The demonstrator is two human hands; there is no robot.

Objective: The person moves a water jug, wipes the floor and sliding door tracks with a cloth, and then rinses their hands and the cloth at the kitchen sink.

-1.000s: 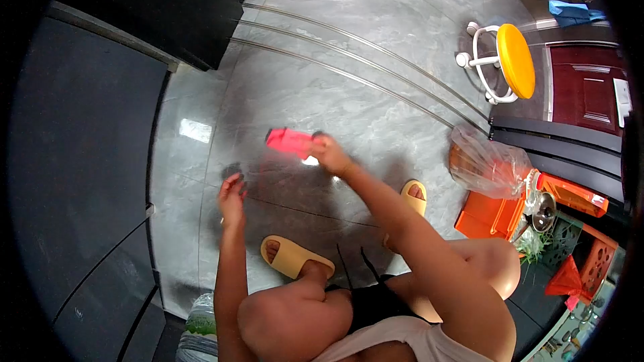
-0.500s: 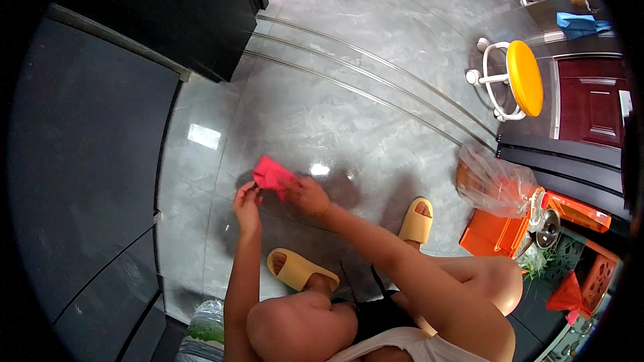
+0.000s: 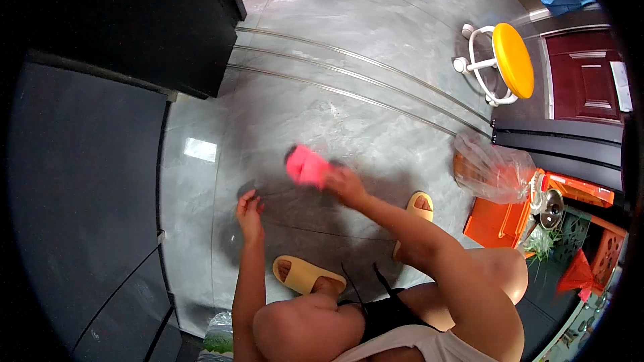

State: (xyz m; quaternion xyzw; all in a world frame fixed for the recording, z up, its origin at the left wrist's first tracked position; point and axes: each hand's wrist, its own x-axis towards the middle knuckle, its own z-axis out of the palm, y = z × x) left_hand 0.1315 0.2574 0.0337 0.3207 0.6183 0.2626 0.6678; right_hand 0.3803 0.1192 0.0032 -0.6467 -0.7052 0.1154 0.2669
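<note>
A bright pink cloth [image 3: 307, 166], folded and slightly blurred, hangs just above the grey floor, and my right hand [image 3: 344, 186] is closed on its near right end. To the left, my left hand [image 3: 250, 213] is apart from the cloth, its fingers loosely bent and separated with nothing visible in them. Beneath both hands lies the grey tiled floor [image 3: 302, 117], darkened by shadow. I am squatting, with a yellow slipper [image 3: 310, 275] on one foot and another yellow slipper [image 3: 420, 206] on the other.
Dark cabinets [image 3: 94, 161] line the left side. Metal floor tracks [image 3: 349, 94] cross ahead. On the right are a yellow wheeled stool [image 3: 513, 60], a clear plastic bag [image 3: 493, 171] and an orange bin [image 3: 495, 224]. A plastic-wrapped pack [image 3: 218, 335] stands near my left arm.
My right hand has carried the pink cloth rightward, away from my left hand. The left hand has let go of it and stays at the left. The view has shifted slightly.
</note>
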